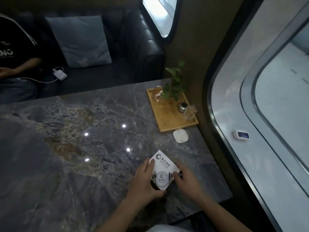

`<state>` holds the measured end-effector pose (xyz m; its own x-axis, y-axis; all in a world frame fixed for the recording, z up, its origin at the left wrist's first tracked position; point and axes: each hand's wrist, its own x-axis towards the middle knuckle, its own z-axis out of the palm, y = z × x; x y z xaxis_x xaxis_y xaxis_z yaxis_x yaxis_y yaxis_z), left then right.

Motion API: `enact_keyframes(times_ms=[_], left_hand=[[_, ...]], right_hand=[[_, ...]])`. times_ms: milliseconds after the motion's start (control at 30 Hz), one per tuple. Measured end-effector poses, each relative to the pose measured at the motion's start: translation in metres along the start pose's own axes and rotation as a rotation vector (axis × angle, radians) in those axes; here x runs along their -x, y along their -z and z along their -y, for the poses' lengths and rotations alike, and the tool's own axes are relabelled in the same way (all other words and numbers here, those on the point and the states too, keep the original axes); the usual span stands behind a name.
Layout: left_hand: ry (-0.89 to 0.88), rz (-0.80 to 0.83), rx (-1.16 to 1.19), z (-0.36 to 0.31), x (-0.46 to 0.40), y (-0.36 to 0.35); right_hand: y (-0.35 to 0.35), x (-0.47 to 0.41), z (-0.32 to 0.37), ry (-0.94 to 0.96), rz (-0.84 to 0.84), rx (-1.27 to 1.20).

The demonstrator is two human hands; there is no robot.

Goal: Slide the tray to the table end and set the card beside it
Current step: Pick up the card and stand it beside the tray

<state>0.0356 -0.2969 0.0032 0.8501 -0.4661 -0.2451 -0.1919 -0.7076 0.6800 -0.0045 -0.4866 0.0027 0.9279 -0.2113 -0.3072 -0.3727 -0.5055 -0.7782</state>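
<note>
A white card [163,166] with a logo and a round print lies tilted on the marble table [83,131] near the front right. My left hand [143,181] grips its left edge, fingers along the side. My right hand [185,180] pinches its right edge. A wooden tray [168,121] sits at the table's far right end against the wall, well beyond the card. It carries a glass dish, a small plant, a metal cup and a clear holder.
A white square device [180,136] lies just in front of the tray. The curved window wall [217,114] borders the table's right edge. A dark sofa with a cushion [80,41] stands behind, where a person [15,52] sits by a white charger [59,73].
</note>
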Motion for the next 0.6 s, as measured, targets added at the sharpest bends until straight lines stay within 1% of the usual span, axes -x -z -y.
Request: enact_keyframes(times_ms=[67, 267, 433, 600], left_hand=[[-0.014, 0.024, -0.004, -0.009, -0.008, -0.003], [-0.069, 0.082, -0.054, -0.04, -0.043, -0.019], [-0.118, 0.114, -0.074, -0.067, -0.072, -0.032], [-0.137, 0.192, -0.114, -0.078, -0.098, -0.044]], right_hand=[[0.011, -0.001, -0.008, -0.019, 0.016, 0.008], [0.048, -0.011, -0.036, -0.069, -0.031, 0.019], [0.078, -0.015, -0.046, 0.026, -0.032, 0.039], [0.089, -0.014, -0.062, 0.066, -0.046, 0.176]])
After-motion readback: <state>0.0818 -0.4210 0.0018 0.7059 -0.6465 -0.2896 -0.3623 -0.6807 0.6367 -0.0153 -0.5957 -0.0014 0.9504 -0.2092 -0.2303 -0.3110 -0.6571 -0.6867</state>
